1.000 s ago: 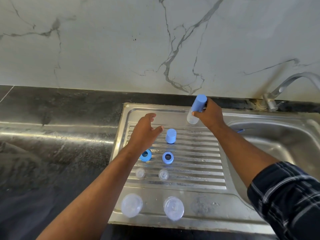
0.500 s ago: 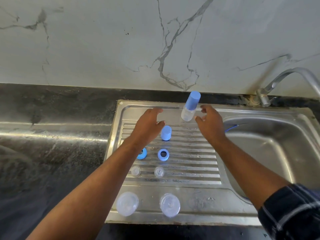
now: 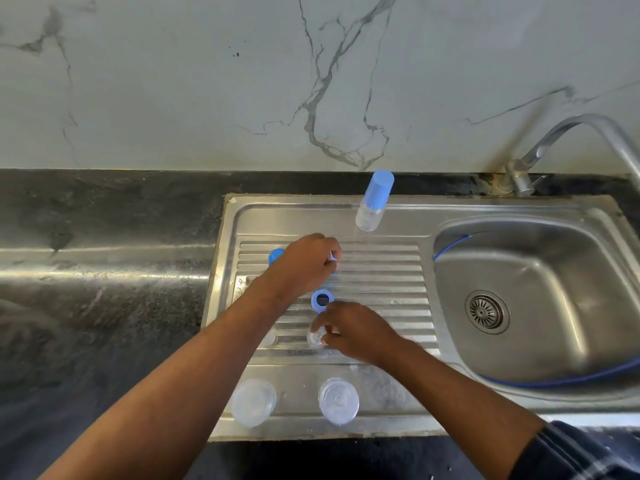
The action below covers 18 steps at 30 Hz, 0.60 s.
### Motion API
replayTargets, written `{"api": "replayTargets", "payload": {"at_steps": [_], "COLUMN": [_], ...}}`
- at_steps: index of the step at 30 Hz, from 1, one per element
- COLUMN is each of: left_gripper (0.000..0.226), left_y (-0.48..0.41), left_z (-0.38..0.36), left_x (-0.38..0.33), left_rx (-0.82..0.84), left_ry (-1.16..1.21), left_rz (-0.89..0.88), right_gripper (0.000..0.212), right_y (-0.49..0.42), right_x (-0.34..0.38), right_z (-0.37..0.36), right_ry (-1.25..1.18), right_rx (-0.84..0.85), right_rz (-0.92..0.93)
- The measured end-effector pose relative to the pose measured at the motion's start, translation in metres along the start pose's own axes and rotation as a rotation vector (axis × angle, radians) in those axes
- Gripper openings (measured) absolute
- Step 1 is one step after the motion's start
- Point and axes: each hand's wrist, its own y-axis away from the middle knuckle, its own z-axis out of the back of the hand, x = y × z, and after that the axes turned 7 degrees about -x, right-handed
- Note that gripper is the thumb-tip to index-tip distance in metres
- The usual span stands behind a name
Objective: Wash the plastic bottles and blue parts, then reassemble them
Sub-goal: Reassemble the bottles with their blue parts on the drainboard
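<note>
An assembled clear bottle with a tall blue cap [image 3: 374,202] stands alone at the back of the steel drainboard [image 3: 388,271]. My left hand [image 3: 301,268] curls over a blue cap [image 3: 333,257]; blue also shows at the hand's left side. A blue ring [image 3: 322,299] lies just in front of it. My right hand [image 3: 356,330] pinches a small clear insert [image 3: 316,337] on the ribs. A second small clear insert [image 3: 268,336] is mostly hidden by my left arm. Two clear bottle bodies [image 3: 254,401] [image 3: 338,400] stand near the front edge.
The sink basin [image 3: 519,271] with its drain lies to the right, with a thin blue hose [image 3: 554,379] running through it. The tap [image 3: 561,133] arches over it from the back wall. Dark stone counter [image 3: 104,289] extends to the left.
My right hand let go of the capped bottle, which now stands alone, and came down to the small clear insert. My left hand lowered onto the blue cap and closed over it.
</note>
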Motion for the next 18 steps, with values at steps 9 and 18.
{"api": "replayTargets", "payload": {"at_steps": [9, 18], "left_gripper": [0.031, 0.028], "left_y": [0.023, 0.039], "left_z": [-0.023, -0.034], "left_x": [0.009, 0.002], "left_rx": [0.303, 0.126], "left_ry": [-0.201, 0.007], "left_rz": [-0.142, -0.038], "right_gripper": [0.012, 0.019], "right_y": [0.043, 0.069], "right_x": [-0.026, -0.011], "right_z": [0.018, 0.026], "right_ry": [-0.394, -0.668], "right_rx": [-0.307, -0.606], "right_rz": [-0.336, -0.479]}}
